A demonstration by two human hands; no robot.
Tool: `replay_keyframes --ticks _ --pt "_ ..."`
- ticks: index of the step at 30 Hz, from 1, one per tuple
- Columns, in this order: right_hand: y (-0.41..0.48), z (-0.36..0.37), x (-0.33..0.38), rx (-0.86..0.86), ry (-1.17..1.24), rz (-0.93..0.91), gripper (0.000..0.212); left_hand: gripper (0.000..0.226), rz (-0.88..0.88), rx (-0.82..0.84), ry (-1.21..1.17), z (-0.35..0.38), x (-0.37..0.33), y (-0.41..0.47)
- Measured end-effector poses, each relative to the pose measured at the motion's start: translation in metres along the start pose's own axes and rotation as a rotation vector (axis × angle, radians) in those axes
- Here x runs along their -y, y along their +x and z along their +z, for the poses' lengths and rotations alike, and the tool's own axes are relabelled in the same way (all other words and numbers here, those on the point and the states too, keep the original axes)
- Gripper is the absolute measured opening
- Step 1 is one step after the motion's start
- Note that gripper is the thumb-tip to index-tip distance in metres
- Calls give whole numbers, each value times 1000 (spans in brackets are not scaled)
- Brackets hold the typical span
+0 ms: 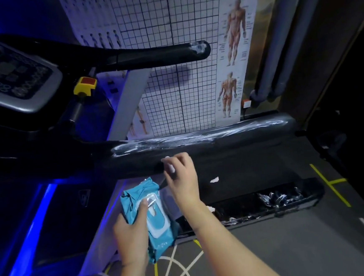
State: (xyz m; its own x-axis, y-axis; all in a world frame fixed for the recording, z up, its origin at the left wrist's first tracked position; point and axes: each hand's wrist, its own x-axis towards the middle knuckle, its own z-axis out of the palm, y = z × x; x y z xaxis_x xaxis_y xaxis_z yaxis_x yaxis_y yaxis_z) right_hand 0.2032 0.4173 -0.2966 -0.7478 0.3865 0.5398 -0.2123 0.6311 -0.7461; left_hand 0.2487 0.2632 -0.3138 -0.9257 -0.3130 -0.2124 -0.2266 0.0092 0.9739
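Left hand (129,233), lower centre of the frame, grips a teal soft-plastic wipes pack (160,233). The fingers wrap round its body and the thumb lies on the white lid frame, which we judge steadies the pack so a sheet can be pulled free. The clear flap appears lifted, but we cannot see what is left inside. Right hand (182,177), just above the pack, has its fingers curled and pinches a small white piece (171,168), most likely a wipe, though it is too small to be sure. The hand sits right at the lower edge of the thick black padded handrail (221,147) that crosses mid-frame. White smears streak the rail's top, so we read the hand's position as readiness to wipe there. A second black handrail (155,55) in the upper centre shows a white smear at its tip. The grey treadmill console (8,73) is at upper left, with a yellow safety switch (85,85) beside it. A long black trough (291,208) at lower right holds crumpled clear and white scraps, probably used waste. One white scrap (214,180) lies on the dark surface between the rail and the trough.
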Motion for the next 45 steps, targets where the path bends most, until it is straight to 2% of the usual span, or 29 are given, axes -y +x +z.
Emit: replay_keyframes --ticks 4,8,17,20,22,25,27,31,38,42,45 --pt "14 -15 -21 8 -72 -18 19 13 22 -37 7 4 -3 -8" --pt "30 -48 -51 -220 -20 171 12 19 14 -78 14 5 1 -14" --pt "38 -94 -58 -473 147 454 23 13 19 -89 -6 22 -4 -32" --pt "27 -90 -48 -425 183 466 39 11 36 -85 -30 30 -11 -34" --pt "19 -80 -43 -330 209 392 44 11 48 -84 -40 36 -14 -36" --pt "14 -72 -40 -174 169 193 29 19 49 -86 -50 45 -17 -40" --pt "20 -76 -46 -147 140 171 22 20 40 -93 -42 49 -17 -42" --pt "36 -103 -72 -175 83 242 17 22 24 -134 -43 56 -8 -46" --pt "53 -156 -117 -264 -13 214 11 20 -2 -171 -92 84 2 -58" --pt "66 -201 -145 -402 -27 341 9 15 0 -176 -142 103 4 -65" --pt "68 -233 -159 -389 -20 417 12 14 -12 -170 -176 120 5 -68"
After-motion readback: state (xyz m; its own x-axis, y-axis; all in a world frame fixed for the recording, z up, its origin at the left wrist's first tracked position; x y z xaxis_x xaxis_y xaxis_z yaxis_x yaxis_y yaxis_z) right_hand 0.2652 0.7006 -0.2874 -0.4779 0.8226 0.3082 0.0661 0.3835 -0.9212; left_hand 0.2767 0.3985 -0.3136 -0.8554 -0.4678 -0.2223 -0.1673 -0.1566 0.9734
